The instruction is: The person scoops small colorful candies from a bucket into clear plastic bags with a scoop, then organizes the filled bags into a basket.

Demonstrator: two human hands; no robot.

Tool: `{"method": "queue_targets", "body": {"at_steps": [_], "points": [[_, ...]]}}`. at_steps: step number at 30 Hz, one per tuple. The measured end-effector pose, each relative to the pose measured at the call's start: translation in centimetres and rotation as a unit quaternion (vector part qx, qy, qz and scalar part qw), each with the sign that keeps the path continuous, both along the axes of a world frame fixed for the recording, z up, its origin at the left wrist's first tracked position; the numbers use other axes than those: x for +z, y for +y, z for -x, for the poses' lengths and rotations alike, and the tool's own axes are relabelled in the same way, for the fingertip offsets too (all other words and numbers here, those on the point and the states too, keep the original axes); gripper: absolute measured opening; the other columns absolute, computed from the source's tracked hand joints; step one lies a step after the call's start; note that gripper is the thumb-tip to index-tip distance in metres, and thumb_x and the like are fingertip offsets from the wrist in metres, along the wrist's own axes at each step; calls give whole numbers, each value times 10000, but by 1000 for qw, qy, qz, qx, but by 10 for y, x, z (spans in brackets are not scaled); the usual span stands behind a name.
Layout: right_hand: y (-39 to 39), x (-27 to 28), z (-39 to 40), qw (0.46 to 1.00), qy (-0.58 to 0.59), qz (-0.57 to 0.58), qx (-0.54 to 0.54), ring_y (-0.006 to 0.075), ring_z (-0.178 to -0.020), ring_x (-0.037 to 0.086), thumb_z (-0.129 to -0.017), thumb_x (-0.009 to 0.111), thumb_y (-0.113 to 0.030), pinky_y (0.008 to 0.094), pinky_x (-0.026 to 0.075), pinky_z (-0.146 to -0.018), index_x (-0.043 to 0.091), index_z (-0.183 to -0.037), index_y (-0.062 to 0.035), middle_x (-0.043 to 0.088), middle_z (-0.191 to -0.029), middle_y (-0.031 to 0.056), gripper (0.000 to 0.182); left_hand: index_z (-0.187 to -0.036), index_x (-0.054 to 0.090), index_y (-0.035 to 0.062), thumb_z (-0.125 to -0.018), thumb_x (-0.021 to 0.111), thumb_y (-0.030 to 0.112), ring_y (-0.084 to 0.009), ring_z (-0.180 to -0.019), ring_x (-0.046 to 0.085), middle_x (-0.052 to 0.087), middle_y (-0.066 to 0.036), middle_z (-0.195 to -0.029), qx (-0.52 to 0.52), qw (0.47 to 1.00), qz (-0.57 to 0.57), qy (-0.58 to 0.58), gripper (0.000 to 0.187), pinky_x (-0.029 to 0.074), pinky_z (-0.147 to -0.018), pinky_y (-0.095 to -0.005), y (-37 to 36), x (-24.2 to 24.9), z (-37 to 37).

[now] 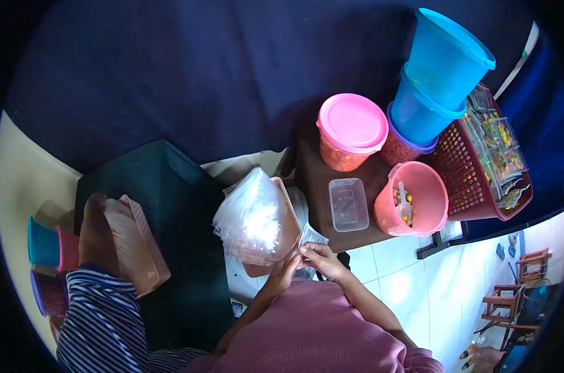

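My left hand [284, 272] and my right hand [324, 260] meet in front of my body, fingertips pinched close together. Between them is a clear plastic bag [313, 235], partly hidden by the fingers. Just beyond my left hand, a thick stack of clear plastic bags [251, 217] lies in a light brown basket [288, 202]. To the right of my hands, a small clear rectangular container [349, 205] sits on a brown surface. Beside it, a pink bucket [430, 193] holds colourful candies and a white scoop [402, 191].
A pink-lidded tub [352, 124] and stacked blue tubs [450, 56] stand behind. A maroon basket [468, 168] holds filled packets [503, 146]. Left are a dark green-covered table [188, 248], another brown basket [148, 248] and a person's striped clothing [101, 304]. Wooden stools [503, 301] stand far right.
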State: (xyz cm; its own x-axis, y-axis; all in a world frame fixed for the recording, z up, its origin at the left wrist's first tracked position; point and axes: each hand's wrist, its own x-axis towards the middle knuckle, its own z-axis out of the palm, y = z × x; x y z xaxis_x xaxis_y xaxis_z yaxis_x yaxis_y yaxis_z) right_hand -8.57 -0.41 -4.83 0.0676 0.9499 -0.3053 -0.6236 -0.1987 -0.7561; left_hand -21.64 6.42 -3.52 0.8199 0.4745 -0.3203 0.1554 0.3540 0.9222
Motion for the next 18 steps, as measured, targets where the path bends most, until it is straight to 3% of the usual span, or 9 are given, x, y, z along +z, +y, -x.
{"method": "queue_targets", "body": {"at_steps": [3,6,11,13,18], "points": [[-8,3,-8,1000,-3,14,-5,139,-763,565,-867,458,-236,287,482,-706,535,-843,-13,567,-809,65,237,-1278,237,-33,-888,288,181,-194,-1210,279,271,-145,-1325,-14,999,-36,-2,448,229,-975,-279,-4,-15,-2],[-17,12,-23,999,-35,10,7,124,-705,569,-868,460,-216,258,474,-678,531,-818,-20,571,-752,47,215,-1277,247,-25,-890,267,199,-207,-1199,305,307,-153,-1307,-9,1000,3,-16,447,236,-972,-285,-9,-17,-17],[-32,29,-58,997,-73,-30,-24,111,-696,559,-856,486,-179,246,461,-677,528,-805,-24,565,-743,45,169,-1277,253,-19,-889,225,237,-207,-1194,319,287,-126,-1327,-10,996,-75,-40,466,250,-966,-286,-26,20,-65],[-43,44,-74,996,-69,-45,-45,94,-705,554,-828,534,-152,223,462,-657,529,-780,-17,557,-756,32,143,-1274,257,-22,-887,222,225,-208,-1213,292,258,-123,-1340,-5,994,-11,-107,461,239,-974,-288,-35,21,-79],[-73,82,-118,989,-103,-102,-14,69,-699,503,-836,515,-124,222,425,-652,515,-763,-2,542,-732,22,142,-1256,302,-24,-830,347,105,-188,-1240,230,227,-100,-1357,-32,971,47,-233,447,210,-992,-301,-56,60,-117]]}}
